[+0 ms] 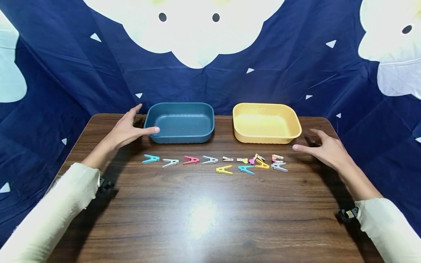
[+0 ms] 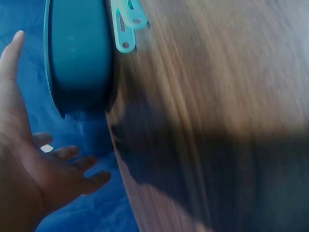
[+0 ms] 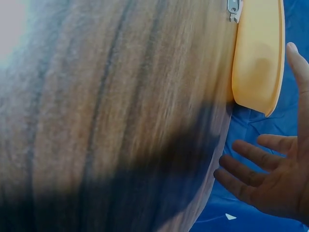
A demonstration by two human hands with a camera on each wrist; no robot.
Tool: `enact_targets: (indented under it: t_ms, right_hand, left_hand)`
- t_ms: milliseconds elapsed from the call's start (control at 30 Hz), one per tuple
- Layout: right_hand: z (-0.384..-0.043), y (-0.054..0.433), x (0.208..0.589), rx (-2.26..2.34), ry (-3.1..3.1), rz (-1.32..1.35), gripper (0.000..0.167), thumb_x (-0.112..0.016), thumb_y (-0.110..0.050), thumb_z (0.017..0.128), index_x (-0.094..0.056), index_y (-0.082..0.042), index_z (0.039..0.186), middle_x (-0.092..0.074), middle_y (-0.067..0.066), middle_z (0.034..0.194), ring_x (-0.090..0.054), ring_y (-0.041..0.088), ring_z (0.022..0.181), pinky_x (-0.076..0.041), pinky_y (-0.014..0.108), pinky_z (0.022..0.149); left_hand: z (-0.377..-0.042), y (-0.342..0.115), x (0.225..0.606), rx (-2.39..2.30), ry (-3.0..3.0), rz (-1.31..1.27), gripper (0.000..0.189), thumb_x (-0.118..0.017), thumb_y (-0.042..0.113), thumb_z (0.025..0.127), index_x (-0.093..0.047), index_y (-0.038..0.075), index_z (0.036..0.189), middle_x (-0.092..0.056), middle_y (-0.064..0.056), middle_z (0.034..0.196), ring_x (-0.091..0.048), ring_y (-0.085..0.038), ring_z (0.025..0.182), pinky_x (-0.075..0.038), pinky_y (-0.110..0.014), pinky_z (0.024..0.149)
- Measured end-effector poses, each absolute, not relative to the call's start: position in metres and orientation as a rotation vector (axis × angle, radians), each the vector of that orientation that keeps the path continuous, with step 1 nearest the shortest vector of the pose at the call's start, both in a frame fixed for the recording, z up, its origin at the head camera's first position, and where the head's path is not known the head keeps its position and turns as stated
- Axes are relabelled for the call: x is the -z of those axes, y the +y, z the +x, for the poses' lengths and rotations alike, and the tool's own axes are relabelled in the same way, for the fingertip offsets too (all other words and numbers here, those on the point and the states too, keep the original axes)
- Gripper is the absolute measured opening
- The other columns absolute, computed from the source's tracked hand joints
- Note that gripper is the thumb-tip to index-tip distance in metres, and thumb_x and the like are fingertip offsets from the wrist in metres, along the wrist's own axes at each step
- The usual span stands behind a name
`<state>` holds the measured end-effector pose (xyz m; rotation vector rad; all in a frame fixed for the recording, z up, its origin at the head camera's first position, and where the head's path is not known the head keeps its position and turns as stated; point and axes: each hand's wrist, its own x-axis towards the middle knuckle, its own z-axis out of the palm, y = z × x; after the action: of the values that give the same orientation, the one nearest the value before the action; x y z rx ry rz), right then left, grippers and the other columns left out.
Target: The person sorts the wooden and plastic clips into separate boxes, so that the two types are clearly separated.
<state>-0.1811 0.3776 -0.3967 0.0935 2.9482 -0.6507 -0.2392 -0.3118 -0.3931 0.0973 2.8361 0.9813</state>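
My left hand [image 1: 123, 130] is spread at the left side of a dark teal plastic bin [image 1: 179, 139], its thumb overlapping the bin's near left corner in the head view. On the other side, my right hand [image 1: 327, 149] hovers right of a yellow bin [image 1: 267, 140], thumb pointing toward it with a gap between. Both hands hold nothing; their fingers [image 2: 63, 153] are extended in the wrist views. Both bins show bare insides. In front of them lie plastic clothespins, among them a blue one [image 1: 151, 159], a red one [image 1: 191, 160] and a yellow one [image 1: 224, 170].
Several small wooden clothespins [image 1: 228, 159], some with coloured hearts, lie in the row's right half beside an orange-yellow clothespin [image 1: 262, 164] and a grey one [image 1: 279, 166]. The brown wooden table [image 1: 158, 204] ends at a dark blue patterned curtain [image 1: 204, 87] behind the bins.
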Motion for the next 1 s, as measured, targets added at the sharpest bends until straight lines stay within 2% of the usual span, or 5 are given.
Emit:
enact_targets:
  t_ms: [200,700,833,933,1000]
  right_hand:
    - [-0.178,0.38,0.4,0.665,2.946,0.071,0.117,-0.082,-0.081,0.089,-0.046,-0.006,0.171,-0.055,0.036,0.163,-0.048,0.061,0.152,-0.043,0.077,0.118]
    - [-0.174,0.381,0.41,0.821,2.915,-0.007,0.108,-0.093,-0.066,0.087,-0.053,-0.006,0.166,-0.065,0.033,0.154,-0.06,0.051,0.145,-0.046,0.069,0.117]
    - [-0.173,0.379,0.412,0.851,2.915,-0.043,0.093,-0.094,-0.062,0.088,-0.064,-0.007,0.157,-0.073,0.026,0.147,-0.067,0.044,0.137,-0.052,0.047,0.11]
    - [-0.172,0.377,0.414,0.878,2.912,-0.078,0.083,-0.095,-0.059,0.088,-0.071,-0.011,0.151,-0.077,0.021,0.141,-0.072,0.038,0.129,-0.049,0.022,0.097]
    - [-0.171,0.376,0.415,0.9,2.912,-0.105,0.078,-0.097,-0.056,0.088,-0.074,-0.012,0.148,-0.079,0.02,0.139,-0.074,0.035,0.124,-0.047,0.012,0.09]
  left_hand:
    - [-0.244,-0.303,0.401,-1.084,2.779,0.093,0.136,-0.088,0.065,0.093,0.005,0.025,0.184,-0.019,-0.023,0.188,-0.031,-0.047,0.17,-0.029,-0.075,0.134]
    - [-0.249,-0.288,0.411,-1.22,2.706,0.059,0.143,-0.095,0.059,0.088,0.016,0.047,0.178,-0.005,-0.016,0.192,-0.016,-0.042,0.177,-0.024,-0.074,0.137]
    - [-0.251,-0.287,0.414,-1.226,2.7,0.062,0.145,-0.096,0.059,0.087,0.017,0.048,0.178,0.002,-0.01,0.192,-0.01,-0.041,0.178,-0.02,-0.074,0.138]
    - [-0.253,-0.286,0.416,-1.205,2.7,0.051,0.147,-0.096,0.061,0.086,0.019,0.047,0.177,0.007,-0.003,0.192,-0.004,-0.04,0.179,-0.017,-0.075,0.139]
    - [-0.254,-0.286,0.417,-1.186,2.697,0.038,0.149,-0.095,0.062,0.086,0.022,0.046,0.177,0.011,-0.001,0.192,-0.002,-0.041,0.179,-0.017,-0.075,0.139]
